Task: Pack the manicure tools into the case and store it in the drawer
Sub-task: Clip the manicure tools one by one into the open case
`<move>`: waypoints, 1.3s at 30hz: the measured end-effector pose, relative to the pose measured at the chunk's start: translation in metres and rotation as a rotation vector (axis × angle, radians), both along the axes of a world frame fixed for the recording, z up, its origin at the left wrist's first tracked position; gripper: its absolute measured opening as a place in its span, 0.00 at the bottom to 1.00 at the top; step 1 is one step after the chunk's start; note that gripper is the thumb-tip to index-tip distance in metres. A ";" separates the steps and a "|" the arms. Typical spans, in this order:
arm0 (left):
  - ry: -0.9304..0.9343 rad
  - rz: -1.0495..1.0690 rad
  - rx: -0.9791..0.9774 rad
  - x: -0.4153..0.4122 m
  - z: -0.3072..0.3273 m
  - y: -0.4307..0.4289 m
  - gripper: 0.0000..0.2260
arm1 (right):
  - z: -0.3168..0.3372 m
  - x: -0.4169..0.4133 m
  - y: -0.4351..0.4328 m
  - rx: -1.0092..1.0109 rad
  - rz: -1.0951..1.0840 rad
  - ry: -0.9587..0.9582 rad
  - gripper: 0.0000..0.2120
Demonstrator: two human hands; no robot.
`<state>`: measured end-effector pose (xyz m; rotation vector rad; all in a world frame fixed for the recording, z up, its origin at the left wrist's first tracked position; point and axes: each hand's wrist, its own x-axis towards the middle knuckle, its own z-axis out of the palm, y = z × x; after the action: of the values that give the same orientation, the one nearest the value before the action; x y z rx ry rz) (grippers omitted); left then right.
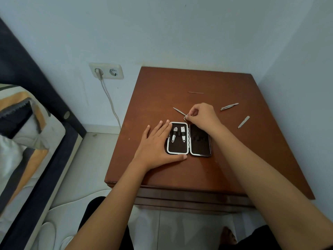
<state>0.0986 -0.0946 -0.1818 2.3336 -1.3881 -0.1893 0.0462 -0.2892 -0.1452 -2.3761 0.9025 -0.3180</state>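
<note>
Scissors (180, 112) sit pinched in the right hand (201, 114)'s grip; the left hand (158, 141) lies flat and open, steadying the case (189, 139). Such a light pinch could let them slip onto the surface (234, 159).

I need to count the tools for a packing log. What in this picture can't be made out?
Head view only:
- Scissors: handles hidden under the right hand, so the grip is unclear.
- Case: left edge covered by the left hand; right half too dark to show loops.
- Thin tool: too small to identify.
- Drawer: only the front edge shows; no handle is visible.
</note>
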 end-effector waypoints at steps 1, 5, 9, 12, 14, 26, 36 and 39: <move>0.006 -0.004 -0.022 0.000 0.001 0.000 0.49 | 0.001 0.001 0.000 0.010 -0.023 0.003 0.06; 0.010 -0.041 -0.038 -0.002 0.001 0.001 0.47 | 0.000 -0.001 0.002 0.027 -0.052 0.020 0.07; 0.008 -0.040 -0.035 -0.007 -0.005 0.002 0.47 | -0.004 -0.007 0.007 -0.044 -0.011 0.063 0.09; 0.011 -0.015 -0.031 -0.010 -0.006 0.000 0.48 | 0.000 -0.014 0.011 -0.022 -0.042 0.005 0.10; 0.008 0.000 -0.020 -0.011 -0.008 -0.003 0.48 | 0.001 -0.021 0.018 -0.002 -0.028 -0.011 0.12; 0.096 -0.044 0.146 0.021 -0.033 0.003 0.39 | -0.031 -0.055 0.085 -0.138 0.018 0.188 0.12; 0.069 -0.019 0.192 0.035 -0.038 0.005 0.30 | -0.043 -0.033 0.098 -0.211 -0.055 0.271 0.15; 0.060 -0.024 0.204 0.033 -0.035 0.006 0.30 | -0.042 -0.031 0.098 -0.224 -0.056 0.226 0.13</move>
<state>0.1311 -0.0883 -0.2170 2.4531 -1.4267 -0.4226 0.0155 -0.1911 -0.1870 -2.6356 1.0874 -0.1817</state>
